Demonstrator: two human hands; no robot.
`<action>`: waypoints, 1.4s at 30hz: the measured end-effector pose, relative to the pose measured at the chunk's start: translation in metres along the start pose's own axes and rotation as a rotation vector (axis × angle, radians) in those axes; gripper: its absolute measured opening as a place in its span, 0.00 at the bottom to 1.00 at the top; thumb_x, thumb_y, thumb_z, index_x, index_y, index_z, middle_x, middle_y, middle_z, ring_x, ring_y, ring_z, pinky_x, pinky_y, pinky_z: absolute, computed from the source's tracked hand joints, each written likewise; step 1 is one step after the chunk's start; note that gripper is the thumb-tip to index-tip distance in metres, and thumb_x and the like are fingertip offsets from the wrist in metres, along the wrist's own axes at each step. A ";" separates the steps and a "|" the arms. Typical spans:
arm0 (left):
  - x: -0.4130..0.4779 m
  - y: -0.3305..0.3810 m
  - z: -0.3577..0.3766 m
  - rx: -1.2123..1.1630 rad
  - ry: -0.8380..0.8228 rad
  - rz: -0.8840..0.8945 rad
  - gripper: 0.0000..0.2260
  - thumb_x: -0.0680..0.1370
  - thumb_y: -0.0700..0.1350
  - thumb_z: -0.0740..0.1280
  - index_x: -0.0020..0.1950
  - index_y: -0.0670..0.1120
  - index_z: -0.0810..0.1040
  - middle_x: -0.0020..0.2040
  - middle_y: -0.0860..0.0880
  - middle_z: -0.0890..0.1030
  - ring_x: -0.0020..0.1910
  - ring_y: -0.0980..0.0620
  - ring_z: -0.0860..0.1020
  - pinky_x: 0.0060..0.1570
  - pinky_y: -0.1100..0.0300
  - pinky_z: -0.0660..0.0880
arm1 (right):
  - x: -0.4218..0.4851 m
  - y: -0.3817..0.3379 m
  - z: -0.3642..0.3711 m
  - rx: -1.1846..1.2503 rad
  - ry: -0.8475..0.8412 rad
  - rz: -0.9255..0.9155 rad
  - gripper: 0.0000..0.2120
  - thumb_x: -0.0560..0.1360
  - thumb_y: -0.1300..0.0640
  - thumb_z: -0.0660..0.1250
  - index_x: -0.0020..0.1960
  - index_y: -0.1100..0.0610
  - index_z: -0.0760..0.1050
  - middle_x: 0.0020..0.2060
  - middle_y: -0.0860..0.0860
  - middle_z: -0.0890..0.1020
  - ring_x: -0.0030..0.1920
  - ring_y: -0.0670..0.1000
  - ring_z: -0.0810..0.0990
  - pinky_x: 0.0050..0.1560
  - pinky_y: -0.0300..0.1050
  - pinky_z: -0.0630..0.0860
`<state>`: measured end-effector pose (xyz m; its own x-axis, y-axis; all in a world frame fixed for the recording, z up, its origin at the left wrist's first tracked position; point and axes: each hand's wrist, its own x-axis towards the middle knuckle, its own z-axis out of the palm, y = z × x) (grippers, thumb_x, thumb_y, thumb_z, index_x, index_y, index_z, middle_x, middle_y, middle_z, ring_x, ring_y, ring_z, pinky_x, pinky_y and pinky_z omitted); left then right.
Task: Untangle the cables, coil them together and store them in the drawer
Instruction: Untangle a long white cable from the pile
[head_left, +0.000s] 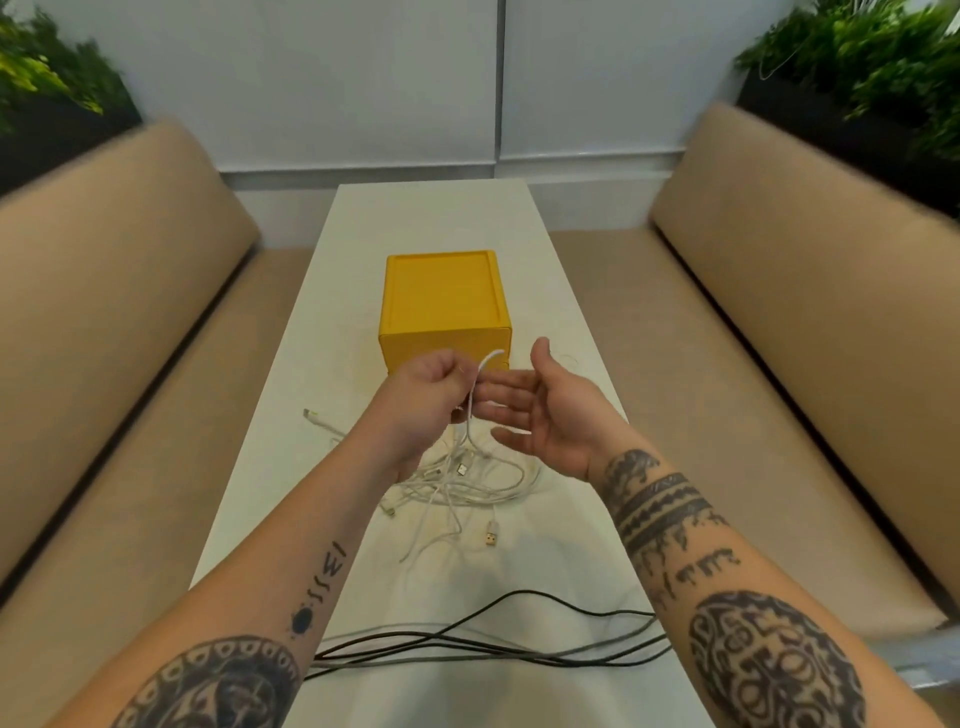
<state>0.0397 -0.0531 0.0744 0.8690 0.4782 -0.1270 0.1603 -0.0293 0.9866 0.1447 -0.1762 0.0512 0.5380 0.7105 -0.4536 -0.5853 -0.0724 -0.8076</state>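
White cable (487, 359): pinched by left hand (426, 395); right hand (545, 415) flat, fingers straight; yellow drawer box (441, 296) front partly hidden, seemingly closed.

Long white table (431, 218): centre, running away from the wearer. Yellow cube-shaped plastic drawer box (444, 296): on it, mid-length. Tangle of thin white cables (467, 486): on the table, just before the box. Loose black and grey cables (493, 647): across the near end. Tan cushioned bench (119, 270): left of the table. Second tan cushioned bench (779, 270): right.
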 end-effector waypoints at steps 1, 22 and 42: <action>-0.004 -0.002 0.000 0.045 -0.030 0.025 0.11 0.83 0.44 0.62 0.44 0.44 0.78 0.36 0.47 0.80 0.37 0.53 0.75 0.43 0.61 0.73 | 0.002 -0.008 0.003 0.061 -0.008 0.033 0.30 0.81 0.35 0.53 0.55 0.60 0.79 0.44 0.52 0.87 0.43 0.50 0.86 0.43 0.47 0.79; 0.023 0.050 -0.034 -0.605 0.026 -0.272 0.23 0.83 0.58 0.56 0.52 0.42 0.81 0.38 0.49 0.84 0.37 0.52 0.80 0.38 0.58 0.73 | -0.021 -0.046 0.039 -0.766 -0.374 -0.564 0.10 0.77 0.58 0.67 0.55 0.50 0.83 0.31 0.57 0.76 0.31 0.50 0.72 0.36 0.45 0.73; -0.016 0.035 -0.018 -0.023 -0.241 0.144 0.15 0.82 0.35 0.63 0.68 0.45 0.72 0.33 0.44 0.79 0.28 0.52 0.71 0.30 0.63 0.69 | 0.009 -0.064 0.015 0.139 0.092 -0.068 0.15 0.83 0.51 0.60 0.47 0.61 0.78 0.29 0.49 0.83 0.28 0.46 0.82 0.28 0.37 0.78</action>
<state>0.0236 -0.0462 0.1126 0.9687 0.2484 -0.0029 0.0185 -0.0603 0.9980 0.1781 -0.1545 0.1040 0.6282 0.6433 -0.4376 -0.6208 0.0755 -0.7803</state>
